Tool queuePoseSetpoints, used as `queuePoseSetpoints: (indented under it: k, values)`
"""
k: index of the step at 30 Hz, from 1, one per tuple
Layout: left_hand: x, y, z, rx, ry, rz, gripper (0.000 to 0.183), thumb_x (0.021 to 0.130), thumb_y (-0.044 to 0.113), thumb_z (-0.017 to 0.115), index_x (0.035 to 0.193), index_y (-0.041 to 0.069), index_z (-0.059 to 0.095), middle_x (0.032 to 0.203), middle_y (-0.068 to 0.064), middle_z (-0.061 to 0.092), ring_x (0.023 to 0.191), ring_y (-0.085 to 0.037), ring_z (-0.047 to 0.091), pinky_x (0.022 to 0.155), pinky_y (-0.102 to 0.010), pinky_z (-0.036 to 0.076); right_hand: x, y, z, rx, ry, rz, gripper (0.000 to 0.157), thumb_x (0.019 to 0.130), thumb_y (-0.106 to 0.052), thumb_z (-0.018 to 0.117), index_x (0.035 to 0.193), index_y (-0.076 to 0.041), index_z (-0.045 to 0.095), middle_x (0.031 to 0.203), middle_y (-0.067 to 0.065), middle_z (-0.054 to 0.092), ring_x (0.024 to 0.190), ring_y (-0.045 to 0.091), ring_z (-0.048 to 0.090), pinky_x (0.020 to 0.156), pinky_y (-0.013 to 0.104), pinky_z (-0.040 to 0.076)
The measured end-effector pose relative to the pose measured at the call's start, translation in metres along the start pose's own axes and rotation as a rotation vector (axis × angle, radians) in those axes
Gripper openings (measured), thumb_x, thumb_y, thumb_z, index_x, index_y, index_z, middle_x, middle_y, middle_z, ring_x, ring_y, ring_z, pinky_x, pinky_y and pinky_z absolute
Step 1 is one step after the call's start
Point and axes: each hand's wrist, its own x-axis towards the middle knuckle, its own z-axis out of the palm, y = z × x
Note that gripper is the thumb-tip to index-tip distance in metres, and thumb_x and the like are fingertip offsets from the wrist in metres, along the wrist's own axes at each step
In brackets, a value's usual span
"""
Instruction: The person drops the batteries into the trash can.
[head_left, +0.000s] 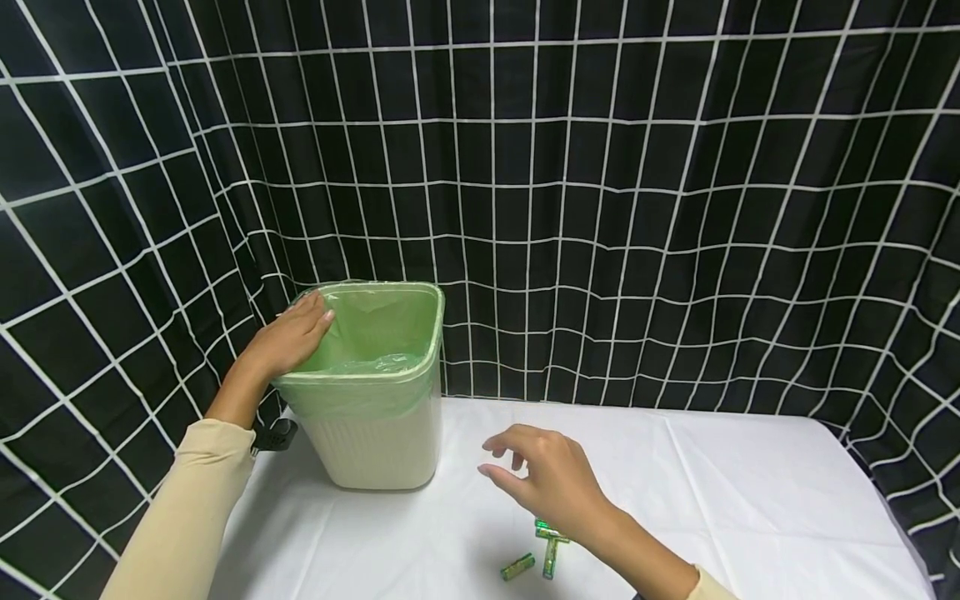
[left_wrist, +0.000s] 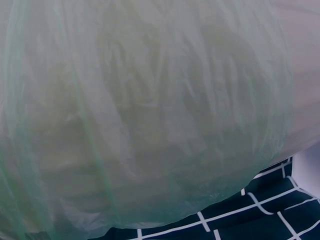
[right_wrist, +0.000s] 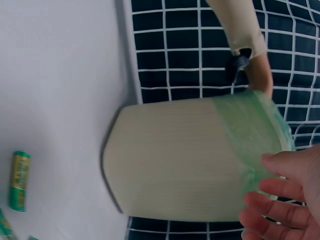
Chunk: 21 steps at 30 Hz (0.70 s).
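Note:
My left hand [head_left: 294, 333] rests on the left rim of a pale trash bin [head_left: 375, 450], its fingers lying along the edge and thumb toward the inside. A thin green plastic bag [head_left: 360, 396] lines the bin and folds down over its rim; in the left wrist view this bag fills most of the picture. Right of the bin, my right hand [head_left: 551, 475] is held over the table with thumb and fingers apart and nothing between them. Several green-and-gold batteries [head_left: 517, 567] lie on the cloth below and beside it, one battery [right_wrist: 19, 181] showing whole in the right wrist view.
A white cloth [head_left: 720, 492] covers the table. Dark curtains [head_left: 562, 208] with a white grid hang behind it and at both sides. The bin stands at the table's back left, close to the curtain. A black device [head_left: 275, 435] sits at my left wrist.

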Motion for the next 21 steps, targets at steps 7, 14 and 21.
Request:
queuePoseSetpoints:
  k: [7, 14, 21]
  values:
    - [-0.001, 0.000, 0.001, 0.000, -0.006, -0.011, 0.065, 0.113, 0.035, 0.019, 0.154, -0.016, 0.016, 0.164, -0.031, 0.010, 0.153, -0.046, 0.009, 0.124, -0.054, 0.010, -0.023, 0.007, 0.006, 0.013, -0.007, 0.027, 0.015, 0.083, -0.022, 0.085, 0.095, -0.016, 0.078, 0.090, -0.013, 0.074, 0.067, 0.001, 0.058, 0.056, 0.018, 0.044]
    - [-0.001, 0.002, 0.000, -0.004, -0.008, -0.010, 0.066, 0.113, 0.035, 0.020, 0.154, -0.016, 0.016, 0.164, -0.031, 0.011, 0.153, -0.046, 0.009, 0.124, -0.054, 0.011, -0.043, 0.014, 0.011, 0.005, 0.005, 0.046, 0.016, 0.081, -0.021, 0.086, 0.094, -0.018, 0.078, 0.086, -0.015, 0.072, 0.065, -0.003, 0.057, 0.057, 0.019, 0.045]
    - [-0.002, 0.003, -0.002, -0.007, -0.008, -0.010, 0.065, 0.113, 0.034, 0.020, 0.153, -0.017, 0.018, 0.163, -0.032, 0.011, 0.153, -0.046, 0.009, 0.124, -0.054, 0.011, -0.063, 0.022, 0.015, 0.021, 0.002, 0.083, 0.015, 0.080, -0.020, 0.086, 0.093, -0.019, 0.078, 0.083, -0.014, 0.072, 0.064, -0.003, 0.058, 0.055, 0.019, 0.044]
